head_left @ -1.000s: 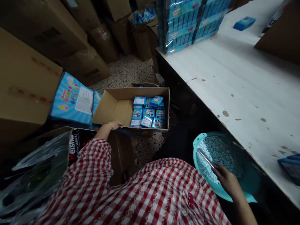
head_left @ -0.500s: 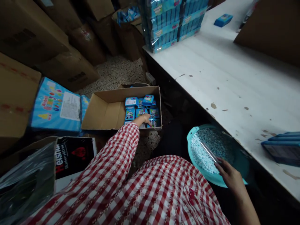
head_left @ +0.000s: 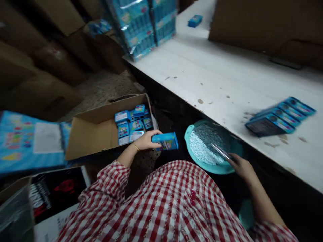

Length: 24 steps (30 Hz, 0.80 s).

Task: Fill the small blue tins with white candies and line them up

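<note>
My left hand [head_left: 148, 139] is closed around a small blue box [head_left: 166, 141] with a printed front, held in the air just right of an open carton [head_left: 91, 137]. Inside that carton, several similar blue boxes [head_left: 123, 129] lie at its right end. My right hand [head_left: 242, 165] grips a shiny metal scoop [head_left: 220, 151], whose far end reaches over the white and pale-blue pellets [head_left: 202, 146] in a turquoise basin [head_left: 189, 132]. The basin stands low, partly under the table edge.
On the white worn table [head_left: 191, 70] stand a row of blue boxes [head_left: 280, 116], a lone blue box [head_left: 195, 21], wrapped stacks of blue packs [head_left: 141, 30] and a brown cardboard piece [head_left: 264, 27]. Large cartons [head_left: 37, 80] fill the left. A black-and-white carton [head_left: 58, 195] sits nearby.
My left hand has come out of the carton with a blue box in it. My right hand still holds the scoop over the basin. The view has swung to the right.
</note>
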### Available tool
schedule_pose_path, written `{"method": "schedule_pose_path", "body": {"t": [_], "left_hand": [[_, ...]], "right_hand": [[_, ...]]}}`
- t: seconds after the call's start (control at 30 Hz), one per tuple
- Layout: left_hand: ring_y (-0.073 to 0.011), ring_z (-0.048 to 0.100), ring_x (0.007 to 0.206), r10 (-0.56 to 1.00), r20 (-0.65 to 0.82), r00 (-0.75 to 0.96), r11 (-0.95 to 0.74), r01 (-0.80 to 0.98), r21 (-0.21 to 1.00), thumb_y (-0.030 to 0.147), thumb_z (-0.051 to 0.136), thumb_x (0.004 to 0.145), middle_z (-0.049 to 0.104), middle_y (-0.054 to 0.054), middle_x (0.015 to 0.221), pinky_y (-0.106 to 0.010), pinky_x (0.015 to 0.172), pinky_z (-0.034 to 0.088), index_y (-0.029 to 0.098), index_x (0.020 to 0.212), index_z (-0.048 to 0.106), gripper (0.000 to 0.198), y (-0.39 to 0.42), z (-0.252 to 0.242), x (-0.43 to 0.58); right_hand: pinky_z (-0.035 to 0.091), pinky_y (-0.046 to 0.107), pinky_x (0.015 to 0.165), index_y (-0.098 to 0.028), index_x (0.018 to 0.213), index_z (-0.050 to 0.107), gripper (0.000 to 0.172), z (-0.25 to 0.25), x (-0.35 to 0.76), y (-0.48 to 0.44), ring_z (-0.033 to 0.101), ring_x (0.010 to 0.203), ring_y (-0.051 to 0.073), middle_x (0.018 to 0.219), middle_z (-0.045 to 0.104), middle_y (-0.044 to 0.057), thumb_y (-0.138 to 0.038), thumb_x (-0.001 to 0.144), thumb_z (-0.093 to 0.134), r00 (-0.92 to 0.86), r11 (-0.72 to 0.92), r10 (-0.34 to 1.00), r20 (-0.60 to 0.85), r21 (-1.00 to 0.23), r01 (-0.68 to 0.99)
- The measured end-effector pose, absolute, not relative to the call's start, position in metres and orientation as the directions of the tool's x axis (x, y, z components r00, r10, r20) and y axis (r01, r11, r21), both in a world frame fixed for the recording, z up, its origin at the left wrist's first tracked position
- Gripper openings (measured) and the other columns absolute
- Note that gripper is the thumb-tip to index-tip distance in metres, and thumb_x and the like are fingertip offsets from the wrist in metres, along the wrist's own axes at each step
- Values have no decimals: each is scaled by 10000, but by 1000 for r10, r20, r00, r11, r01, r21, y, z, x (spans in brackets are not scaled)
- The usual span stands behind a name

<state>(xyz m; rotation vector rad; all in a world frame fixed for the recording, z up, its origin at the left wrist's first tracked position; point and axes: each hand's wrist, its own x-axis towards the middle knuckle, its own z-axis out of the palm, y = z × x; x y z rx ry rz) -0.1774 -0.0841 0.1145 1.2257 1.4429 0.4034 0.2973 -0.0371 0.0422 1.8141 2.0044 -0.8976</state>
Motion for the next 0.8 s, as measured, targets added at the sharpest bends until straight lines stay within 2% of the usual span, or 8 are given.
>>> {"method": "schedule_pose_path", "body": {"t": [0.07,0.13,0.27,0.37,0.43,0.53,0.67,0.8], "left_hand": [[-163,551,784,816,-539,210,318,616,721,316,680,594,574,3,836,-275,723,439,187,953,519,414,-86,100,-140],[-171,556,786,805,-552,218,277,686,673,314,674,598,585,-2,839,-289,733,442,201,951,507,407,-90,87,-108],[-201,583,863,774,-585,243,284,692,664,307,616,666,617,-50,957,-324,804,448,198,1035,503,401,-97,74,-72],[-215,550,1053,705,-561,433,235,604,762,198,566,663,560,-81,1182,-328,931,409,195,1238,422,593,-93,77,-75],[-219,469,1187,603,-512,611,175,525,833,153,551,648,470,-76,1316,-319,1012,348,222,1307,376,686,-88,81,-85],[-229,475,1167,475,-519,711,140,521,842,216,612,645,479,-73,1290,-317,1009,347,228,1268,426,650,-77,82,-101],[-213,545,1008,494,-624,606,194,623,758,362,686,622,555,-65,1135,-322,909,412,201,1143,447,596,-69,74,-109],[-203,526,1053,563,-665,491,404,538,739,387,679,650,519,-102,1226,-333,903,407,203,1055,391,530,-70,64,-103]], "right_hand": [[476,317,686,-232,1167,584,441,54,291,-36,639,875,247,991,680,87,-458,838,395,-131,62,766,-630,-129,990],[472,320,674,-237,1201,556,420,64,288,-36,637,871,246,1009,671,100,-421,867,380,-97,95,754,-649,-38,995],[478,353,709,-221,1238,507,400,73,287,-37,624,917,256,1141,614,113,-353,888,365,-65,142,737,-672,60,988],[480,364,705,-192,1226,501,382,68,288,-36,628,889,259,1109,610,133,-305,889,358,-81,209,711,-699,100,973],[478,361,698,-165,1189,521,361,59,284,-35,629,879,263,1051,618,153,-277,887,357,-114,246,694,-711,85,965],[464,376,748,-133,1150,548,342,37,266,-33,617,916,268,1026,620,184,-241,890,354,-97,137,673,-733,-5,991],[442,329,823,-186,1217,523,366,-3,224,-32,603,961,224,1056,639,142,-305,889,414,-46,-75,655,-754,-126,989],[432,304,850,-185,1279,483,415,-36,196,-31,584,1001,213,1126,621,125,-309,886,429,-73,-171,681,-729,-255,952]]}}
